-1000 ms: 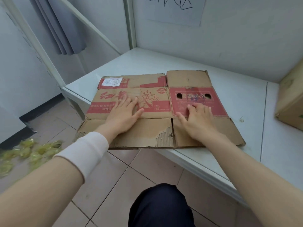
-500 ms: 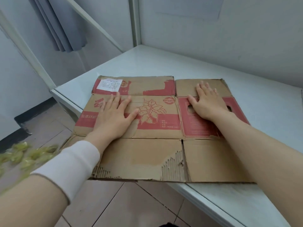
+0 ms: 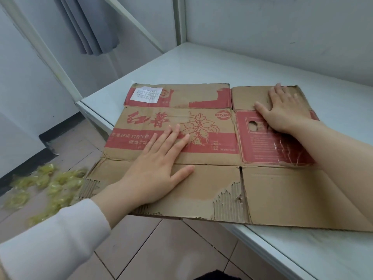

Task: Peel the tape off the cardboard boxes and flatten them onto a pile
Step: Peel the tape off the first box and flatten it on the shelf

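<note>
Fingers (image 3: pixel 170 138) of the left hand (image 3: pixel 157 172) lie straight and spread, pressing the flattened cardboard box (image 3: pixel 214 147) beneath them onto the surface (image 3: pixel 201 65). The right hand (image 3: pixel 282 113) has equally straight fingers (image 3: pixel 279 93) pressing the far flap. Crumpled tape (image 3: pixel 50 184) lies leftward on the floor (image 3: pixel 161 249).

A brown cardboard box (image 3: pixel 203 150) with red print (torn along its near flaps) is lying flattened, overhanging the counter (image 3: pixel 201 63) edge.

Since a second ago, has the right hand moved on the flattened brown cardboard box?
Yes: the right hand slid away past the cut-out hole onto the far flap.
</note>
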`<state>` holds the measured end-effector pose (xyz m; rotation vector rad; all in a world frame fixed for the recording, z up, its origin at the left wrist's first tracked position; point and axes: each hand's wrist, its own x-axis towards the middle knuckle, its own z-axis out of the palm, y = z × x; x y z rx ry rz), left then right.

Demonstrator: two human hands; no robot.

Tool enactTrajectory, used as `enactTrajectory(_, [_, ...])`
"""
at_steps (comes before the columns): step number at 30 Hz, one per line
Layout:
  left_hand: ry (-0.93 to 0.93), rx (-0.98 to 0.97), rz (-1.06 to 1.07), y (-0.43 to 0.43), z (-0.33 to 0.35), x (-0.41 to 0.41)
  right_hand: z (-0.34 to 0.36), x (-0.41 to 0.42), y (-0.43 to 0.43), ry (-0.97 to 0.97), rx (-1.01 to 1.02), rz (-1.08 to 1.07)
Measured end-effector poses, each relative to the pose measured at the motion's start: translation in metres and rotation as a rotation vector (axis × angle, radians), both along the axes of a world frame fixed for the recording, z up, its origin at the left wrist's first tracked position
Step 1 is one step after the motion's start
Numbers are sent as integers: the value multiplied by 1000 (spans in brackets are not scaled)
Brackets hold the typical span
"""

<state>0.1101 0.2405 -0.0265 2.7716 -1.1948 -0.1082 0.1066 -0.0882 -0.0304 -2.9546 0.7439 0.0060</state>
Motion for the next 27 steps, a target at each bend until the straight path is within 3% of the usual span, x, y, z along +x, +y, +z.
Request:
enactTrajectory(12, [-10,-58,0,0,-9,1,0,-4,3,-60,-7,-9])
enactTrajectory(17, [32,-40,156,5,5,-16,24,-32,14,-174,180,-160])
enactTrajectory(24, [229,-571,893,50,5,-87,46,-114,22,-79,240,-519])
enactTrajectory(25, [329,-659,994,52,4,-93,46,-122,24,-24,243,-544])
enactTrajectory(27, [727,-977,1156,52,2,-98,43,-134,27,40,252,-572])
